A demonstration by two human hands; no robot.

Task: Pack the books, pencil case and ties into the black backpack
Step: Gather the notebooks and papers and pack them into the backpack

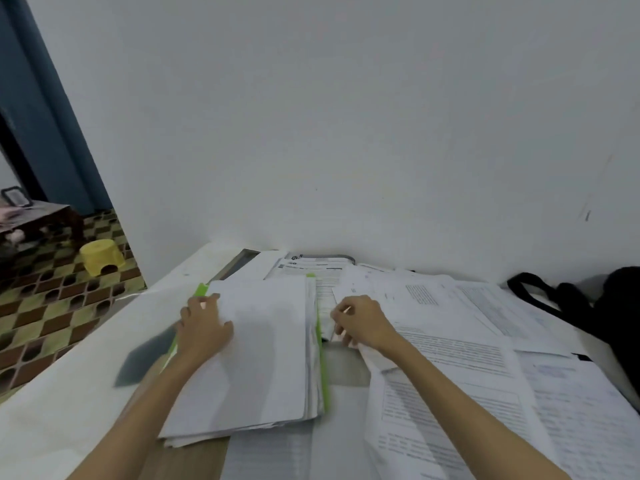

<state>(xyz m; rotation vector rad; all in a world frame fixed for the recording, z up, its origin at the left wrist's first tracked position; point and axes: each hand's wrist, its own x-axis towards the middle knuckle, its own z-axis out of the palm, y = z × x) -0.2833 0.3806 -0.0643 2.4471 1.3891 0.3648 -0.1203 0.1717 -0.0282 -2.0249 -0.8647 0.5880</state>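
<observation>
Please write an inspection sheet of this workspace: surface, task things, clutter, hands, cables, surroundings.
Surface: table against a white wall, mostly covered with paper.
Job's things: thick stack of papers with a green cover edge, lying in front of the person; black backpack at the right edge, its strap towards the papers. Pencil case and ties: nothing seen.
Clutter: loose printed sheets spread over the right half; a grey pointed piece left of the stack, kind unclear.
Hands: left hand rests on the stack's left edge; right hand has its fingers curled beside the stack's right edge, grip unclear.
Cables: nothing seen.
Surroundings: yellow stool on a patterned floor, left.
</observation>
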